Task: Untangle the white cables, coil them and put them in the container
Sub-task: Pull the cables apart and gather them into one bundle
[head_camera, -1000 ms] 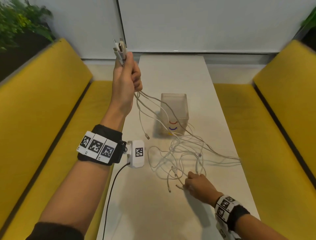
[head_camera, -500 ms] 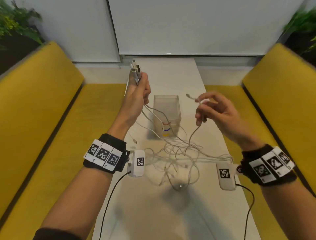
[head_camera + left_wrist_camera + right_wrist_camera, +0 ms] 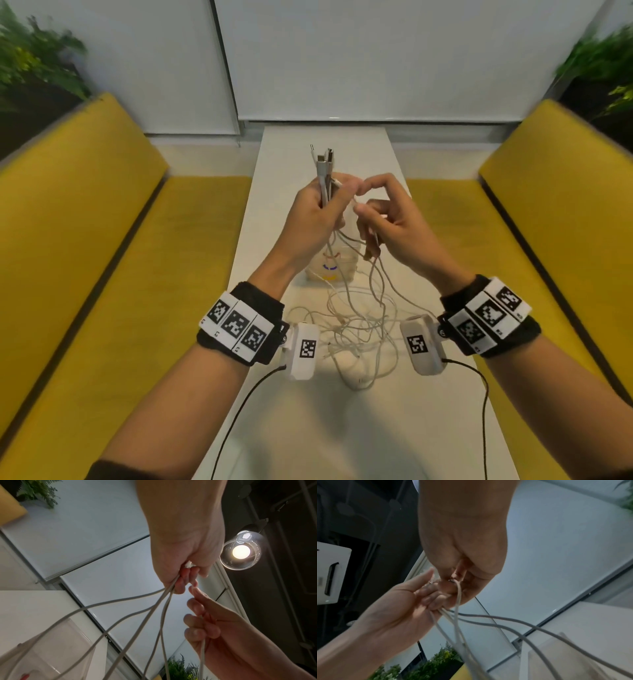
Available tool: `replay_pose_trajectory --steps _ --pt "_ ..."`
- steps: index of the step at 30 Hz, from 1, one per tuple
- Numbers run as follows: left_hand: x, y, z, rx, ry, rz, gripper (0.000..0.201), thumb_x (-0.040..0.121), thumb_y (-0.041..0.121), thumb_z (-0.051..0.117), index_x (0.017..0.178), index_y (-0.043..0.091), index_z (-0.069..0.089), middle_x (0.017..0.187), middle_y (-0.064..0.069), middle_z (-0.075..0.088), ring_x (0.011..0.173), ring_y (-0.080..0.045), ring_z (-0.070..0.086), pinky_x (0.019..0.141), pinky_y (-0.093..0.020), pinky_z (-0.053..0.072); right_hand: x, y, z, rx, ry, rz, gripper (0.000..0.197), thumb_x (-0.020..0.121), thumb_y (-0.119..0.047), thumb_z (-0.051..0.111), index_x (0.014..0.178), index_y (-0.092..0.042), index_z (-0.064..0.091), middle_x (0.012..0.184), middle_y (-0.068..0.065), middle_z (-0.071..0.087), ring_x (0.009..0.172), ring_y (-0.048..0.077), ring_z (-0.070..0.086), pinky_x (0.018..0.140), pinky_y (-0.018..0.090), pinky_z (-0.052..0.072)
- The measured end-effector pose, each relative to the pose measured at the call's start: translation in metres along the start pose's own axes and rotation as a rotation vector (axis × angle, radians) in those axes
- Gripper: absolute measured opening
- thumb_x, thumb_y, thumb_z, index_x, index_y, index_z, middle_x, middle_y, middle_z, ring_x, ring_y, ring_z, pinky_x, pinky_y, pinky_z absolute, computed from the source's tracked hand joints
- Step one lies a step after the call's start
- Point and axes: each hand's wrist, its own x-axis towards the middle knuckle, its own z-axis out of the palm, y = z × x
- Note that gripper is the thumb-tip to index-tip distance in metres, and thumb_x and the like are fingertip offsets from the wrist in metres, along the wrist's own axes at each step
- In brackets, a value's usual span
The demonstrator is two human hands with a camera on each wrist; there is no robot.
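Observation:
My left hand [image 3: 329,205] is raised over the table and grips a bundle of white cable ends [image 3: 323,164], whose plugs stick up above the fist. My right hand [image 3: 364,205] is right beside it, pinching one more white cable end against the left thumb; that cable [image 3: 202,649] runs down through its curled fingers. From both hands the strands hang into a loose tangle [image 3: 359,329] on the white table [image 3: 428,428]. The clear container [image 3: 342,274] stands behind the tangle, mostly hidden by my hands. Several cables [image 3: 505,620] fan out below the left hand [image 3: 399,608].
Yellow benches [image 3: 102,274] [image 3: 548,240] flank the narrow table on both sides. Plants [image 3: 34,68] stand in the far corners against a white wall. Black leads [image 3: 239,411] trail from my wrist cameras. A lit globe lamp [image 3: 241,551] hangs overhead.
My right hand picked a cable end out of the tangle on the table and carried it up to my left hand. The left hand came down and toward the middle with its bundle.

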Motion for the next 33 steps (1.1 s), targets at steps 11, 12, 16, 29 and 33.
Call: replay_pose_trajectory --steps 11,12,16,29,33 --pt "0.02 0.02 -0.049 -0.183 0.477 0.156 0.03 0.108 0.028 0.039 0.082 0.016 0.048 0.057 0.003 0.049 0.052 -0.011 0.041 0.055 -0.024 0.04 -0.03 0.044 -0.018 -0.128 -0.216 0.204 0.035 0.095 -0.041 0.057 0.07 -0.017 0.057 0.054 -0.003 0.039 0.049 0.015 0.033 0.047 0.027 0.028" --pt "0.021 0.023 -0.052 -0.189 0.492 0.162 0.029 0.108 0.029 0.037 0.084 0.016 0.046 0.055 0.003 0.044 0.052 -0.012 0.044 0.059 -0.027 0.046 -0.034 0.051 -0.02 -0.184 -0.204 0.213 0.039 0.095 -0.044 0.055 0.067 -0.018 0.053 0.055 -0.004 0.037 0.05 0.014 0.032 0.047 0.026 0.027" --pt "0.014 0.019 -0.041 -0.243 0.286 0.073 0.022 0.106 0.036 0.039 0.1 0.016 0.045 0.06 0.0 0.03 0.047 -0.016 0.038 0.054 -0.035 0.055 -0.033 0.061 -0.019 -0.265 -0.098 0.229 0.041 0.102 -0.041 0.044 0.074 -0.012 0.044 0.065 -0.005 0.039 0.058 0.01 0.035 0.056 0.033 0.032" --pt "-0.002 0.001 -0.011 0.454 -0.146 -0.023 0.015 0.091 0.025 0.07 0.085 0.012 0.068 0.055 0.013 0.049 0.049 -0.002 0.04 0.051 -0.019 0.032 -0.007 0.011 -0.02 -0.288 -0.054 0.013 0.025 0.097 -0.031 0.057 0.115 -0.016 0.049 0.068 0.0 0.058 0.061 0.022 0.052 0.059 0.039 0.046" --pt "-0.002 0.006 -0.02 0.252 -0.052 0.035 0.013 0.098 0.02 0.061 0.09 0.019 0.07 0.053 0.018 0.047 0.046 -0.002 0.032 0.046 -0.021 0.026 -0.015 0.033 -0.027 -0.159 -0.073 0.032 0.026 0.095 -0.036 0.061 0.094 -0.009 0.062 0.071 0.01 0.055 0.061 0.019 0.051 0.059 0.038 0.047"
